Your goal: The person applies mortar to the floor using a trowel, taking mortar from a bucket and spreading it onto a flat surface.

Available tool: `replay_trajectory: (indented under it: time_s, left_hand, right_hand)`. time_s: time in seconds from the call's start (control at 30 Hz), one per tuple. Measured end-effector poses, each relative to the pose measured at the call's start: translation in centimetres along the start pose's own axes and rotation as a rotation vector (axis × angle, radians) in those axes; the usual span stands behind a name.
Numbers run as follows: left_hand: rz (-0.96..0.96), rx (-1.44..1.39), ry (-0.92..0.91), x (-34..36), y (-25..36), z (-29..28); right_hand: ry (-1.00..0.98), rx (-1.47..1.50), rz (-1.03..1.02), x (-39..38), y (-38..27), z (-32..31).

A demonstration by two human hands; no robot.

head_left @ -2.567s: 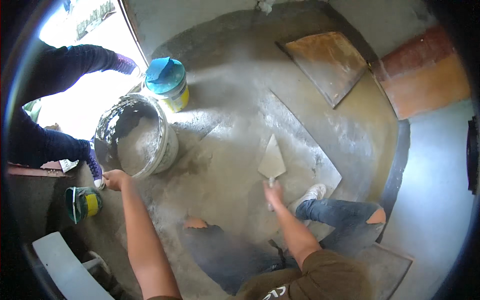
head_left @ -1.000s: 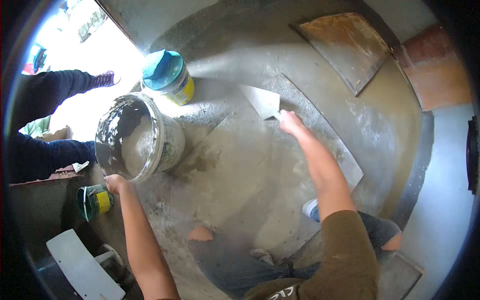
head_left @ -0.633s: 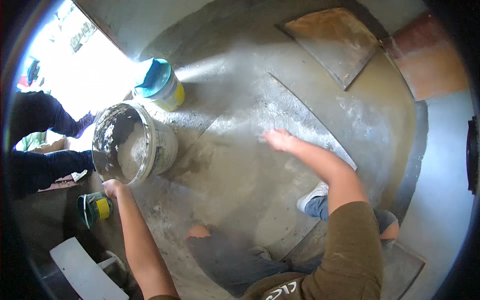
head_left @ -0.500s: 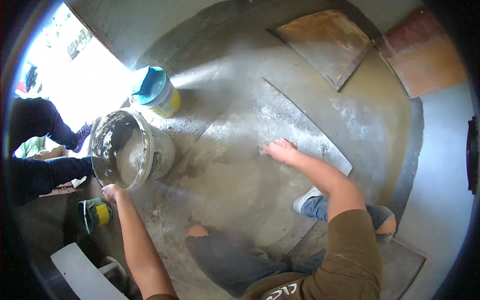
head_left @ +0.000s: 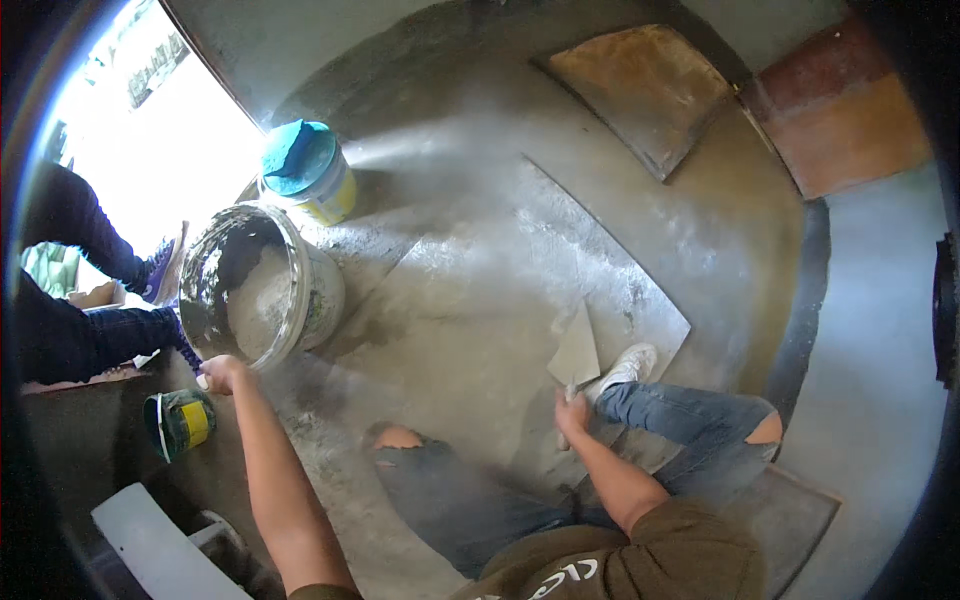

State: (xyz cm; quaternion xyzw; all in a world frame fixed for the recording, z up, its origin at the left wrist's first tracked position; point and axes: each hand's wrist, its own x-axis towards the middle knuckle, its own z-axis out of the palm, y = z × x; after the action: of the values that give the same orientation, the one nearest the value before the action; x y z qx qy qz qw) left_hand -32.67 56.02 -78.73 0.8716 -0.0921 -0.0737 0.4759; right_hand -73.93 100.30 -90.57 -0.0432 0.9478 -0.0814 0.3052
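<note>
My left hand [head_left: 222, 373] is closed at the near edge of a large whitish bucket [head_left: 322, 295]. The bucket leans over, its mouth turned toward the left, with pale grey powder or mix [head_left: 262, 310] inside. My right hand [head_left: 572, 412] is wrapped round the handle of a pointing trowel [head_left: 576, 352]. The trowel's flat blade points away from me, over a large slab or board [head_left: 640, 285] on the floor, next to my white shoe [head_left: 632, 365]. A wide patch of wet-looking grey mortar [head_left: 440, 360] spreads between the bucket and my legs.
A bucket with a teal top [head_left: 305, 165] stands beyond the large bucket; a small dark green pail [head_left: 182, 422] sits nearer. Another person's legs [head_left: 105, 345] are at the left. Brown boards [head_left: 645, 85] lie far right, and a white curved piece [head_left: 160, 540] is at lower left.
My right hand has drawn back toward me, from the slab's middle to beside my shoe, and the trowel blade now shows clearly. My left hand stays at the large bucket.
</note>
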Motion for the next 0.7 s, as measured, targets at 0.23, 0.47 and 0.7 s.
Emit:
replay_trajectory:
  time_s: [0.23, 0.47, 0.7]
  left_hand:
    - [0.265, 0.294, -0.066, 3.3, -2.2, 1.2]
    - [0.228, 0.242, -0.091, 0.4, -1.8, 1.1]
    - [0.191, 0.298, -0.136, 1.7, -2.0, 1.8]
  right_hand:
    - [-0.114, 0.149, -0.126, -4.5, -6.7, 7.1]
    - [-0.087, 0.206, -0.207, -5.2, -12.5, 6.7]
    - [-0.117, 0.142, -0.287, -1.0, -17.3, 9.1]
